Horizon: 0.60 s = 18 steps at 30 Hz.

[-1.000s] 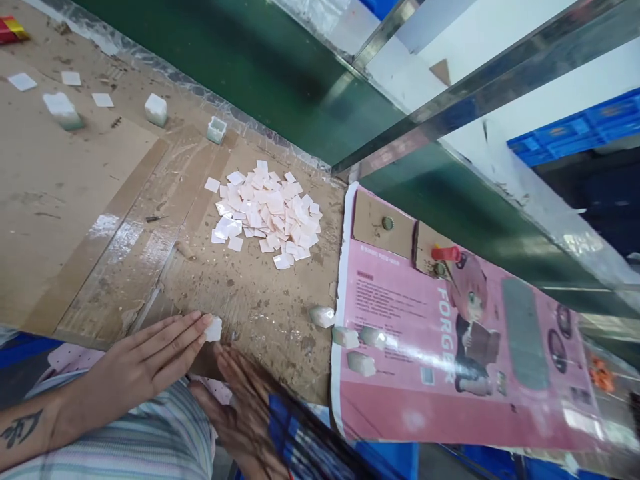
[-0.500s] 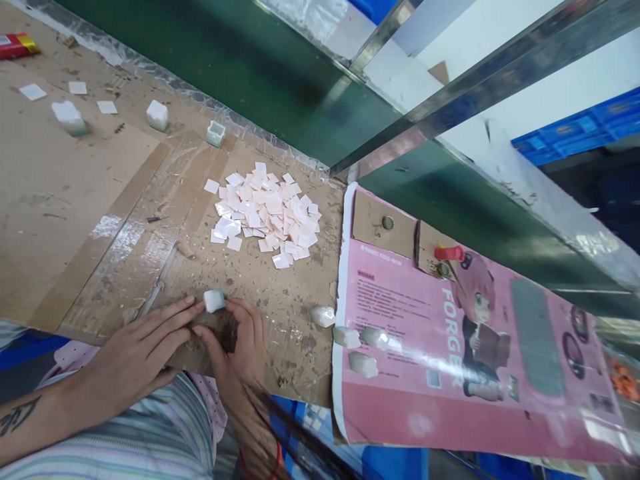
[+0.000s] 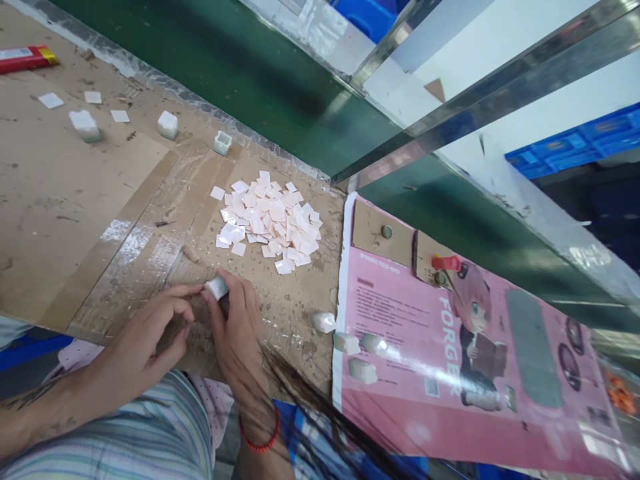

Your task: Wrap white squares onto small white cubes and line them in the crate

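A small white and pale-green block [image 3: 217, 287] is pinched between the thumb and fingers of my right hand [image 3: 239, 320], just above the cardboard. My left hand [image 3: 150, 330] is beside it with its index fingertip against the block's left edge; its thumb and other fingers are apart and curve loosely over nothing visible. Beyond both hands lies a pile of thin, pale pink square pieces [image 3: 273, 217]. Similar blocks sit to the right: one white block [image 3: 323, 322] at the mat's edge and several more, including a pale-green block [image 3: 363, 371], on the pink mat.
A cardboard sheet [image 3: 75, 200] covers the bench. Toward the back left are two whitish blocks, a hollow green-white piece [image 3: 223, 143], loose squares and a red-yellow packet [image 3: 27, 59]. The printed pink mat [image 3: 390, 413] holds cardboard bits, bottle caps and a red object [image 3: 446, 263].
The block has been tilted and taken into my right hand's pinch. My left hand's fingers have bent and spread, leaving mainly the index at the block. The view has shifted slightly.
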Each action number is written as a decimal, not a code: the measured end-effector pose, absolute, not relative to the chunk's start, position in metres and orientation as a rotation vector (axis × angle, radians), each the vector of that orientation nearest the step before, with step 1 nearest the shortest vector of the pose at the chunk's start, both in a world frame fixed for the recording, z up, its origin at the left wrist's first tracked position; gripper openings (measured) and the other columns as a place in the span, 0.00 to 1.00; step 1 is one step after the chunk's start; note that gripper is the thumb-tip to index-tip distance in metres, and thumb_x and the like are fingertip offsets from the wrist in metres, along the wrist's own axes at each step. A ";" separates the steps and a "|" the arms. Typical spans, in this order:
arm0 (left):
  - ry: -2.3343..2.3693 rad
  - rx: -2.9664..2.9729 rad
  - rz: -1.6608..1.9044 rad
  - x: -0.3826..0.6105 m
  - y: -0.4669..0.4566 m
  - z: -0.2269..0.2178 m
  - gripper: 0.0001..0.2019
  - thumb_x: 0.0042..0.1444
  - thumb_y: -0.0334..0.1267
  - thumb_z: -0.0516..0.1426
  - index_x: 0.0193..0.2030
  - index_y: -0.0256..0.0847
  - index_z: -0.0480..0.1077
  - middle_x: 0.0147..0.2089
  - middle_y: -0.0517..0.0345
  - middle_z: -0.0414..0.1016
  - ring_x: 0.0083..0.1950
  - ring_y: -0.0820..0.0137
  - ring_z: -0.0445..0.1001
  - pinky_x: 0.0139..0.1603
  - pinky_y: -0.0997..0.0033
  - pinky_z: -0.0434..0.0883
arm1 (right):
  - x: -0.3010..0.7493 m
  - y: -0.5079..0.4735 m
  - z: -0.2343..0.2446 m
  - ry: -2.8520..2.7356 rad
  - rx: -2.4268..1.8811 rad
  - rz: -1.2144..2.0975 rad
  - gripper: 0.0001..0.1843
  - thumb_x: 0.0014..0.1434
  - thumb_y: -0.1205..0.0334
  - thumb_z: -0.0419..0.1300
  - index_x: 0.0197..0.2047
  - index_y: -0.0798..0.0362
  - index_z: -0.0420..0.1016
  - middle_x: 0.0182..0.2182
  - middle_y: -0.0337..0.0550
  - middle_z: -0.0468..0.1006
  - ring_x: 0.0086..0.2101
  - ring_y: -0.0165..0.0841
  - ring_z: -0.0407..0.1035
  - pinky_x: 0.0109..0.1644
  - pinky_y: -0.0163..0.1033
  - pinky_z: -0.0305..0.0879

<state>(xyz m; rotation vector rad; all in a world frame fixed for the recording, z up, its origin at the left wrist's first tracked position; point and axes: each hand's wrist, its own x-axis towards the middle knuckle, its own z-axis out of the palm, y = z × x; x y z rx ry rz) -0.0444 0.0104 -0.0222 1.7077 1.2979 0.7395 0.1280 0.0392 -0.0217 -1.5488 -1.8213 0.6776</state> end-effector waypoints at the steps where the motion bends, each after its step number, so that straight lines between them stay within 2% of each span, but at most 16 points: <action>1: 1.316 1.661 0.762 -0.043 0.013 -0.019 0.05 0.67 0.37 0.50 0.48 0.44 0.62 0.65 0.46 0.65 0.66 0.59 0.68 0.63 0.57 0.70 | 0.128 0.036 -0.021 -1.740 -1.531 0.749 0.18 0.70 0.55 0.54 0.59 0.52 0.69 0.49 0.50 0.76 0.49 0.39 0.71 0.54 0.46 0.70; 3: 1.321 1.530 0.764 -0.042 0.018 -0.010 0.07 0.69 0.42 0.48 0.50 0.45 0.61 0.57 0.49 0.71 0.57 0.61 0.74 0.54 0.62 0.75 | 0.126 0.027 -0.017 -1.512 -1.468 0.998 0.17 0.70 0.55 0.55 0.59 0.50 0.68 0.47 0.46 0.78 0.46 0.35 0.73 0.51 0.42 0.72; 5: 1.277 1.381 0.658 -0.041 0.022 0.001 0.13 0.70 0.49 0.47 0.49 0.45 0.64 0.43 0.57 0.75 0.43 0.66 0.76 0.42 0.68 0.74 | 0.123 0.015 -0.010 -1.287 -1.375 1.260 0.15 0.70 0.52 0.55 0.56 0.46 0.71 0.43 0.41 0.79 0.42 0.32 0.74 0.45 0.37 0.72; 6: 1.253 1.318 0.593 -0.041 0.023 0.006 0.15 0.69 0.52 0.46 0.48 0.45 0.66 0.37 0.60 0.74 0.38 0.67 0.74 0.38 0.70 0.71 | 0.122 0.010 -0.006 -1.220 -1.337 1.333 0.14 0.70 0.52 0.54 0.54 0.45 0.73 0.43 0.40 0.79 0.41 0.31 0.74 0.45 0.36 0.72; 8: 1.213 1.266 0.500 -0.042 0.026 0.012 0.19 0.68 0.56 0.47 0.44 0.45 0.67 0.31 0.64 0.70 0.32 0.69 0.71 0.34 0.71 0.67 | 0.117 0.001 0.001 -1.199 -1.309 1.346 0.15 0.72 0.51 0.52 0.52 0.43 0.77 0.43 0.39 0.78 0.44 0.31 0.74 0.47 0.36 0.71; 10: 1.153 1.299 0.477 -0.043 0.027 0.014 0.19 0.68 0.57 0.47 0.41 0.45 0.67 0.29 0.66 0.69 0.30 0.70 0.69 0.31 0.72 0.63 | 0.113 -0.005 0.003 -1.242 -1.320 1.281 0.16 0.71 0.49 0.52 0.49 0.42 0.79 0.42 0.39 0.77 0.44 0.32 0.73 0.47 0.36 0.70; 12: 1.071 1.318 0.486 -0.043 0.024 0.011 0.19 0.69 0.56 0.46 0.39 0.45 0.66 0.29 0.65 0.69 0.29 0.71 0.69 0.29 0.72 0.62 | 0.109 -0.009 0.000 -1.206 -1.335 1.259 0.17 0.70 0.46 0.53 0.50 0.42 0.78 0.38 0.39 0.76 0.39 0.32 0.73 0.43 0.36 0.71; 15: 1.078 1.285 0.577 -0.039 0.015 0.004 0.21 0.70 0.56 0.42 0.39 0.45 0.65 0.31 0.63 0.69 0.30 0.70 0.68 0.30 0.72 0.65 | 0.103 -0.018 -0.008 -1.079 -1.370 1.223 0.22 0.69 0.42 0.50 0.54 0.45 0.73 0.36 0.41 0.74 0.35 0.33 0.72 0.37 0.37 0.73; 18: 1.184 1.201 0.677 -0.032 0.002 0.001 0.20 0.70 0.56 0.43 0.41 0.45 0.65 0.32 0.62 0.67 0.32 0.69 0.67 0.33 0.71 0.68 | 0.098 -0.026 -0.012 -1.150 -1.401 1.166 0.21 0.70 0.44 0.50 0.56 0.48 0.68 0.39 0.44 0.74 0.37 0.34 0.73 0.38 0.38 0.75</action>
